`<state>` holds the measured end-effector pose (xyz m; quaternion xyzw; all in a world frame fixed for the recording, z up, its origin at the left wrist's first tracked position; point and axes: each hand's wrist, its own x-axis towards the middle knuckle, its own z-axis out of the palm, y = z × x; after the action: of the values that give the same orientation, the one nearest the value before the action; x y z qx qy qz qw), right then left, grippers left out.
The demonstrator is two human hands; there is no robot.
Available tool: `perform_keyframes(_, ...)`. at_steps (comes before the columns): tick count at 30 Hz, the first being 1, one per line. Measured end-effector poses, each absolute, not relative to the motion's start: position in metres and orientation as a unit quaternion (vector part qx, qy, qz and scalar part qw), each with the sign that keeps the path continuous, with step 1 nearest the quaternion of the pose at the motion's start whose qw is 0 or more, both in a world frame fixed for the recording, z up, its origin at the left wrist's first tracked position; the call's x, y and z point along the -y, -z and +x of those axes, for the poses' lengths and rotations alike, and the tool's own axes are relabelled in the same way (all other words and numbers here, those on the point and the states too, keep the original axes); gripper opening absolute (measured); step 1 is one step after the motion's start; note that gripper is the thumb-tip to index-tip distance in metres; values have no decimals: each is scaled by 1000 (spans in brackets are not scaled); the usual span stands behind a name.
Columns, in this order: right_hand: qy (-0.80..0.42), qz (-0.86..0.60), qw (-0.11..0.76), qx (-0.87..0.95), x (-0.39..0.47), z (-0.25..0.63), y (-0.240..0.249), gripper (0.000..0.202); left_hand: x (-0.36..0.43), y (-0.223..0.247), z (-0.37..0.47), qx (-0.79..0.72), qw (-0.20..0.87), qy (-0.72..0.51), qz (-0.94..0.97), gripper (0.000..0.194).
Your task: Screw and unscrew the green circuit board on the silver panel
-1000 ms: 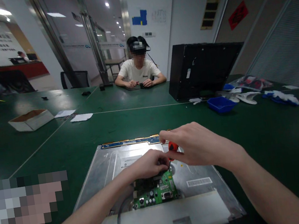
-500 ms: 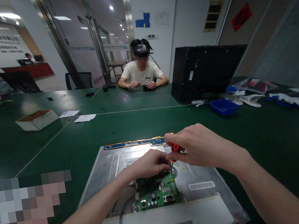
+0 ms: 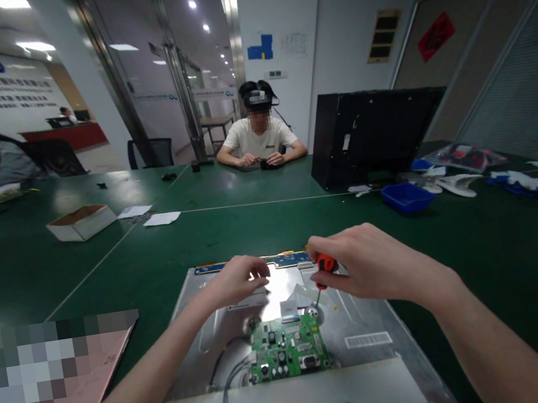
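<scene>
My right hand [image 3: 359, 262] is closed around a red and black screwdriver [image 3: 326, 266]. Its shaft slants down to the upper right corner of a green circuit board [image 3: 288, 353]. Above the metal back of a display panel [image 3: 374, 364], my left hand [image 3: 243, 278] hovers with curled, parted fingers and nothing in them. The board lies flat on the panel, and a flat ribbon cable [image 3: 289, 311] runs from its top edge. Grey cables [image 3: 229, 377] leave its left side. A blue circuit strip [image 3: 285, 261] lines the panel's far edge.
A black monitor [image 3: 375, 135] stands at the back right, beside a blue tray [image 3: 407, 197] and gloves [image 3: 524, 185]. At the left are an open white box [image 3: 83, 224], papers [image 3: 162, 219] and a pink sheet [image 3: 94, 382]. A person [image 3: 260, 139] sits across the green table.
My left hand has drawn away from the board's top edge, up and to the left, uncovering the ribbon cable. My right hand keeps the screwdriver near the same corner. The view has shifted slightly.
</scene>
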<state>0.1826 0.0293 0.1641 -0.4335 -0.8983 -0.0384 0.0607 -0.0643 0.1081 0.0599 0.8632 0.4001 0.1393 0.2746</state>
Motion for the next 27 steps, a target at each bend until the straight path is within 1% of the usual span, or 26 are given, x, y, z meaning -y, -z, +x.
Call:
perform_keyframes(4,32,-437,68,897,-28,185,-167,10,-102,-46,-65,-414,251,-98,869,15)
perform_keyframes(7,30,-436,67,897,-27,185,-169,10,-99,-35,-62,-419,216,-103,876,12)
perform_keyframes(10,39,-437,63,896,-25,186,-170,12,-98,-31,-61,-422,207,-108,876,12)
perform_keyframes(13,46,-435,67,897,-24,188,-171,12,-93,-36,-61,-420,200,-113,878,9)
perform_keyframes(19,55,-436,78,895,-23,190,-173,14,-62,-61,-60,-405,205,-152,878,6)
perform_keyframes(23,19,-434,99,895,-18,192,-177,12,-36,-71,-68,-390,230,-198,870,7)
perform_keyframes(27,-31,-428,121,895,-10,197,-181,15,-17,-75,-80,-403,267,-217,848,9)
